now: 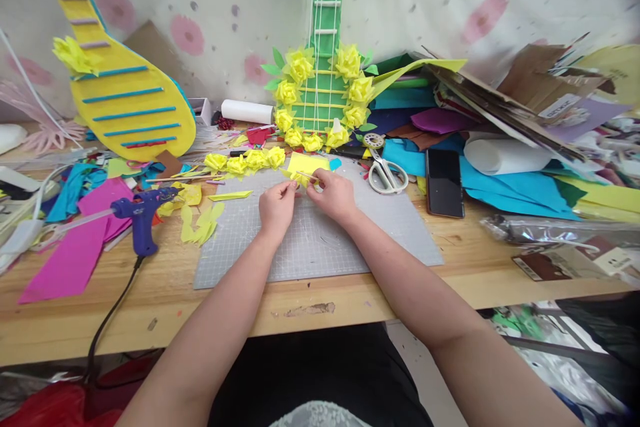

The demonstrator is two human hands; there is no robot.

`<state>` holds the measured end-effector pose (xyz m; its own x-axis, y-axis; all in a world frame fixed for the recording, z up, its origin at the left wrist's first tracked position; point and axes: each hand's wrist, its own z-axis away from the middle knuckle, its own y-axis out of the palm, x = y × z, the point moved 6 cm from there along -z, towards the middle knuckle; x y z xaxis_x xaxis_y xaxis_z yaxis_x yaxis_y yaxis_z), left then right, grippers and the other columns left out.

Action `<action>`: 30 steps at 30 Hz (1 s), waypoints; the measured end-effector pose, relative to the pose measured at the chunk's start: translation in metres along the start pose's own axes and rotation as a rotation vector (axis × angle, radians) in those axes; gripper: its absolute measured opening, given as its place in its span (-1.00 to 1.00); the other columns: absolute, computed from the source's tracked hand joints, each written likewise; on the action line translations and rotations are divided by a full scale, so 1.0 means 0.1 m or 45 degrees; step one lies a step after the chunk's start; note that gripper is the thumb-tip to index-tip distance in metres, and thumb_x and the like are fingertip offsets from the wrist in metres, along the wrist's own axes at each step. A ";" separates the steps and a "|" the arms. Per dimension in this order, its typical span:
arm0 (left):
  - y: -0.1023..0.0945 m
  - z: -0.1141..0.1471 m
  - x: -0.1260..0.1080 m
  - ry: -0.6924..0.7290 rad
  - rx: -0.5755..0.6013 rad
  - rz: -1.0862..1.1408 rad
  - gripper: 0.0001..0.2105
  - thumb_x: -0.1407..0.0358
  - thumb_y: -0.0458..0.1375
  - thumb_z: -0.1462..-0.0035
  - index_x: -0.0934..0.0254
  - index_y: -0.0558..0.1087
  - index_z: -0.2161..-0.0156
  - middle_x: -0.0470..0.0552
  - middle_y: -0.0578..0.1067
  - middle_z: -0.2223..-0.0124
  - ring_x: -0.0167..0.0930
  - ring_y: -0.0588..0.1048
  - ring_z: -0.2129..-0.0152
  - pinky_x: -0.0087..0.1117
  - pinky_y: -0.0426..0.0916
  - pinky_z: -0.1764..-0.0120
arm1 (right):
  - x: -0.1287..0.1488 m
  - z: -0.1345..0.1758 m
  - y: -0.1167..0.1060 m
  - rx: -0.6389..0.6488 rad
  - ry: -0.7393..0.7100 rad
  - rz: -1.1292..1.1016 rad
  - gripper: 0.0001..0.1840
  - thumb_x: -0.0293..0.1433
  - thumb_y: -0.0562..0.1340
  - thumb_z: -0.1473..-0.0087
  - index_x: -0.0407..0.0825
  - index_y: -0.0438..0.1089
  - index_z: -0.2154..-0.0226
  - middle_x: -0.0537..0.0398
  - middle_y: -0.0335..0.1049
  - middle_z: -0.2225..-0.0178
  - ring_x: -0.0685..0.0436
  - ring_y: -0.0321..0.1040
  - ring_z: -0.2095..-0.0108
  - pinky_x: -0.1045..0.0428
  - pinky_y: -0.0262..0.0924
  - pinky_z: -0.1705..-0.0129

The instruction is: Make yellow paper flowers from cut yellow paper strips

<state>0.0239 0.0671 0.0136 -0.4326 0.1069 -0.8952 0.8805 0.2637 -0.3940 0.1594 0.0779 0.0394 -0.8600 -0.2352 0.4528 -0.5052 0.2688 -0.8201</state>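
Note:
Over the grey cutting mat (pixel 235 250), my left hand (pixel 277 205) pinches the edge of a small yellow paper piece (pixel 295 177). My right hand (pixel 331 193) is closed on a thin pale stick (pixel 306 175), which lies against that piece. My fingertips partly hide where stick and paper meet. Just behind my hands lies a flat yellow paper sheet (pixel 313 163). Several finished yellow paper flowers (pixel 250 161) sit in a row to the left at the back. White-handled scissors (pixel 386 173) rest on the mat to the right.
A blue glue gun (pixel 145 217) stands at the left with its cord hanging down. Behind are a green guitar-shaped board (pixel 327 47) ringed with flowers and a yellow one (pixel 135 107). A phone (pixel 445 183) and piled coloured sheets (pixel 515 183) occupy the right.

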 end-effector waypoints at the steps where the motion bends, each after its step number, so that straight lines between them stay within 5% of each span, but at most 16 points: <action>1: 0.00 0.01 -0.03 0.034 0.008 -0.064 -0.78 0.22 0.04 -0.04 0.22 0.52 0.36 -0.06 0.55 0.42 -0.43 0.50 0.47 -0.43 0.33 0.35 | -0.01 0.00 0.01 -0.005 0.013 -0.013 -0.80 -0.28 0.07 0.07 -0.02 0.33 0.41 0.13 0.36 0.47 -0.01 0.21 0.46 0.09 -0.13 0.46; 11: 0.06 0.03 -0.07 0.180 0.053 -0.173 -0.74 0.42 0.08 0.06 0.19 0.50 0.22 -0.06 0.56 0.33 -0.45 0.50 0.47 -0.41 0.38 0.31 | -0.11 -0.03 0.02 -0.018 0.165 -0.223 -0.82 -0.27 0.09 0.11 -0.02 0.31 0.49 0.17 0.26 0.58 0.02 0.11 0.53 0.10 -0.15 0.48; 20: -0.06 0.05 -0.27 0.549 -0.075 -0.280 -0.80 0.35 0.07 -0.03 0.21 0.45 0.21 -0.05 0.52 0.25 -0.53 0.44 0.50 -0.47 0.35 0.36 | -0.29 -0.09 0.16 0.073 0.318 -0.647 -0.84 -0.28 0.13 0.22 -0.03 0.19 0.61 0.27 0.05 0.68 0.08 -0.04 0.61 0.12 -0.14 0.52; 26: -0.04 0.05 -0.36 0.830 -0.005 -0.464 -0.75 0.40 0.08 -0.02 0.15 0.45 0.17 -0.06 0.49 0.19 -0.43 0.39 0.25 -0.41 0.32 0.23 | -0.30 -0.11 0.19 0.101 0.280 -0.712 -0.86 -0.30 0.13 0.25 -0.04 0.18 0.62 0.29 -0.01 0.69 0.09 -0.08 0.62 0.12 -0.15 0.52; 30: -0.02 0.04 -0.38 0.935 0.044 -0.489 -0.74 0.43 0.08 -0.01 0.13 0.47 0.18 -0.08 0.50 0.24 -0.40 0.34 0.26 -0.35 0.28 0.18 | -0.30 -0.12 0.20 0.115 0.240 -0.764 -0.85 -0.29 0.13 0.25 -0.04 0.17 0.63 0.30 -0.03 0.69 0.10 -0.09 0.62 0.12 -0.16 0.53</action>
<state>0.0390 0.0582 0.0474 -0.7106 0.6171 -0.3380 0.6457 0.3809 -0.6619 0.1740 0.1011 0.0135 -0.4310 -0.1499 0.8898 -0.9023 0.0594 -0.4270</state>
